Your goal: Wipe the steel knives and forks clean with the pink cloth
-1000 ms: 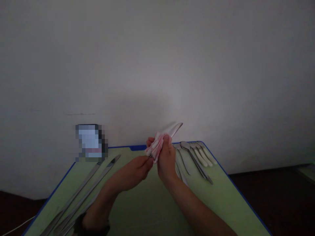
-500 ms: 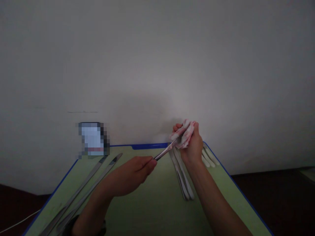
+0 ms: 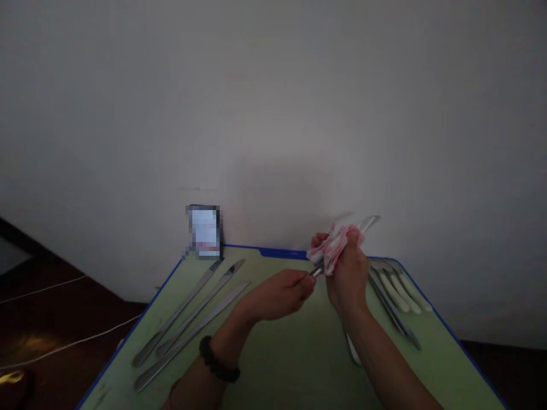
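Our left hand (image 3: 280, 296) pinches a knife (image 3: 368, 224), likely stiff and slippery, by its safer handle (image 3: 317, 270), tip toward two o'clock, our right hand (image 3: 351, 265) clasping soft-looking cloth (image 3: 335, 245) around it.

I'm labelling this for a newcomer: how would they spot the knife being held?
Find the green table against the pale wall. Toward its far edge, the right hand wraps a pink-and-white cloth around a knife, whose near end the left hand pinches. Unlike the three knives lying on the table's left, this one is held up, its middle hidden in the cloth.
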`<state>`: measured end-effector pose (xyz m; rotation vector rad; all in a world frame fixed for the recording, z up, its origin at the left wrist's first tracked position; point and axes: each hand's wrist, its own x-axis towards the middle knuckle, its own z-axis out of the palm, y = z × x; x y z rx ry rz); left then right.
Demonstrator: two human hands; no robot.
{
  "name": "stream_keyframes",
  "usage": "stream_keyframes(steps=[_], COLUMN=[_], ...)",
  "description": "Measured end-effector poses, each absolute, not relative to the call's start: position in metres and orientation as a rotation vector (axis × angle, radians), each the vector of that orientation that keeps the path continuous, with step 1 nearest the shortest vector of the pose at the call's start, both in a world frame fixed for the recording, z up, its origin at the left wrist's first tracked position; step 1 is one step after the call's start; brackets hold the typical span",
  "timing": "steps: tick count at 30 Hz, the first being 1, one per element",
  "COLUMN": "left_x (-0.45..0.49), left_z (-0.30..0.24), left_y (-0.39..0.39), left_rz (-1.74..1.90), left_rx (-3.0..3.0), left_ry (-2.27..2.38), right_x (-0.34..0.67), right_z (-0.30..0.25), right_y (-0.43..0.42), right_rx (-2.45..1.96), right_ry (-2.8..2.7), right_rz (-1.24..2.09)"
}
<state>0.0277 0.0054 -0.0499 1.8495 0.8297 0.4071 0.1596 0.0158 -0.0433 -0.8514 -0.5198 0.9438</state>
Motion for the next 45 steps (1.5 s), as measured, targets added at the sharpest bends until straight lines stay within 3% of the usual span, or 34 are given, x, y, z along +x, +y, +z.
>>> stream_keyframes(steps=[4, 9, 14, 25, 32, 36, 45], left_x=[0.027, 0.002, 0.001, -0.010, -0.014, -0.004, -0.003], left_z=[-0.051, -0.036, -0.038, -0.047, -0.043, -0.036, -0.014], left_y=[0.007, 0.007, 0.007, 0.017, 0.026, 0.027, 0.016], left_rz=[0.446, 0.195, 0.271, 0.397, 0.982, 1.393, 1.474], left_rx=[1.687, 1.654, 1.646, 1.715, 1.598, 1.160, 0.408], left_ry=[0.837, 0.620, 0.516, 0.911, 1.149, 0.918, 0.370], right_x=[0.149, 0.164, 0.169, 0.166, 0.168, 0.160, 0.152], right_z=[-0.055, -0.036, -0.028, -0.037, -0.036, -0.040, -0.043], right_y=[0.012, 0.011, 0.010, 0.006, 0.003, -0.001, -0.006], right_rx=[-0.962, -0.865, -0.772, -0.956, -1.073, -1.053, -1.101], right_ry=[-0.679, -0.601, -0.548, -0.844, -1.222, -1.763, -2.250], right_rz=[1.014, 0.993, 1.007, 1.068, 1.125, 1.021, 0.913])
